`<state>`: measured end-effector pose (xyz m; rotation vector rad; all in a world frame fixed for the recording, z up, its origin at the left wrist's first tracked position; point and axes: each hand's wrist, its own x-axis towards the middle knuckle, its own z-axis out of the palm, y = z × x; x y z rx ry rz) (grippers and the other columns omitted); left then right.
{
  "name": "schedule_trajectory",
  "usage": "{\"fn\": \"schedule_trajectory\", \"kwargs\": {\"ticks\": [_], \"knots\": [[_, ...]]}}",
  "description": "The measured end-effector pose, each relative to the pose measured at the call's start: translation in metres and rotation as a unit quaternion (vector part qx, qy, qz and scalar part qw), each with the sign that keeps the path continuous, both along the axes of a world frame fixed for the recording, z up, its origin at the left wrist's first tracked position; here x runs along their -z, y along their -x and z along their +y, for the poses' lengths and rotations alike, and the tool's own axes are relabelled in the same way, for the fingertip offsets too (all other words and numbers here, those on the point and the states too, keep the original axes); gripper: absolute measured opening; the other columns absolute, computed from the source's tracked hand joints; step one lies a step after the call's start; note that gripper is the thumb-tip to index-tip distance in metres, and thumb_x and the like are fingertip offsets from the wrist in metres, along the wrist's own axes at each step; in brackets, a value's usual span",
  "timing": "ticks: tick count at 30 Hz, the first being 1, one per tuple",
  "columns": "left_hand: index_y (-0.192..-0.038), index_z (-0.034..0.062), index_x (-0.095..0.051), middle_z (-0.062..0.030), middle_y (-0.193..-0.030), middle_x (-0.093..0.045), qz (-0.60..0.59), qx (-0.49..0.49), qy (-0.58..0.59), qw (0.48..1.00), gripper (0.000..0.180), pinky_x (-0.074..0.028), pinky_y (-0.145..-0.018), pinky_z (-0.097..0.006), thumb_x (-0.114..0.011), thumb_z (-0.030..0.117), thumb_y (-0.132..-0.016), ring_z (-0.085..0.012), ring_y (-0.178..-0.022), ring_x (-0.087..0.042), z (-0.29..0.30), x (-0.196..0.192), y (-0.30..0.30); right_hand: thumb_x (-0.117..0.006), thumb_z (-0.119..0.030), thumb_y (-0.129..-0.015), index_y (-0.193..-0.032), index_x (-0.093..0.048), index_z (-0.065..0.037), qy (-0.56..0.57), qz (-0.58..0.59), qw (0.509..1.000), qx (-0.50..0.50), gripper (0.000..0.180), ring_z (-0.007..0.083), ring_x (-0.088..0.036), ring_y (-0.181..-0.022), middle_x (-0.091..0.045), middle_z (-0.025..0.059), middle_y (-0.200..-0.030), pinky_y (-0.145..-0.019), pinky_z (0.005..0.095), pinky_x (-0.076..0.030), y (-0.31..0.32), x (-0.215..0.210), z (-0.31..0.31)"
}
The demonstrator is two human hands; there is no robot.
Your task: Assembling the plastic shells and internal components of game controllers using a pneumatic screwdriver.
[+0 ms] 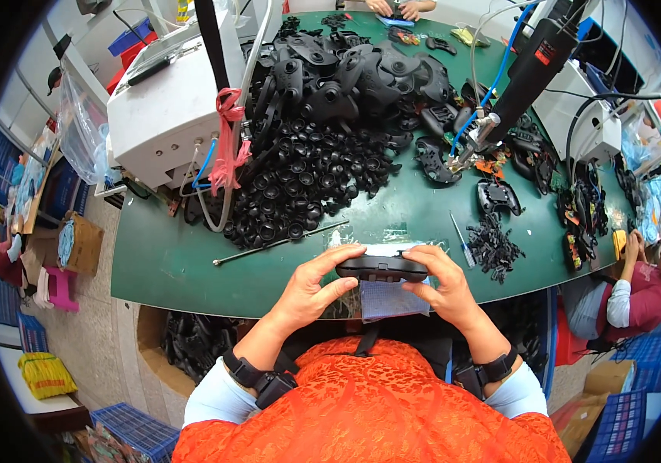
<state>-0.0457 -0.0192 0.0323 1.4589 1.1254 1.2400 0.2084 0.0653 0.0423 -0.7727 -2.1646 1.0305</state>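
Between my two hands, just above the near edge of the green table, is a black game controller [382, 268], its narrow edge turned toward me. My left hand [316, 279] grips its left end, thumb below and fingers over the top. At the right end my right hand [440, 279] holds it the same way. A blue cloth [392, 301] lies under the controller at the table edge. Beyond it sits a heap of small black thumbstick caps [299, 177], with a thin metal rod [280, 244] in front. A slim screwdriver [461, 239] lies right of my hands.
Black controller shells [361, 73] pile up at the back of the green table [168, 270]. A white machine box [164, 108] stands left; a hanging electric screwdriver [535, 65] leans in from the right. Small black parts [492, 247] lie right. Co-workers sit at the right and far side.
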Motion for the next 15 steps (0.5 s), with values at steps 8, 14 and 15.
{"fn": "schedule_trajectory", "kwargs": {"ticks": [8, 14, 15], "knots": [[-0.125, 0.0014, -0.063, -0.0128, -0.126, -0.065, 0.032, -0.015, 0.000, 0.999, 0.035, -0.042, -0.107, -0.034, -0.066, 0.005, -0.091, -0.0221, -0.122, -0.058, -0.008, -0.003, -0.007, -0.079, -0.004, -0.076, -0.118, -0.065, -0.004, 0.039, 0.019, 0.999, 0.023, 0.045, 0.0215, -0.065, -0.097, -0.064, 0.0103, -0.113, -0.068, 0.0280, -0.054, -0.008, 0.007, -0.017], [-0.128, 0.0013, -0.061, -0.0139, -0.130, -0.063, 0.062, -0.059, -0.053, 0.995, 0.040, -0.041, -0.108, -0.034, -0.067, 0.001, -0.088, -0.0228, -0.124, -0.057, -0.009, 0.000, -0.020, -0.081, -0.005, -0.075, -0.126, -0.061, -0.005, 0.009, 0.051, 0.998, 0.039, 0.055, 0.0211, -0.064, -0.095, -0.061, 0.0112, -0.122, -0.071, 0.0289, -0.053, -0.011, 0.012, -0.018], [-0.130, 0.0019, -0.059, -0.0141, -0.132, -0.062, 0.100, -0.080, -0.048, 0.991, 0.043, -0.040, -0.108, -0.034, -0.068, 0.002, -0.088, -0.0230, -0.125, -0.056, -0.009, 0.004, -0.021, -0.081, -0.005, -0.075, -0.126, -0.061, -0.005, 0.011, 0.051, 0.998, 0.042, 0.055, 0.0211, -0.064, -0.095, -0.061, 0.0112, -0.122, -0.071, 0.0289, -0.053, -0.012, 0.020, -0.021]]}}
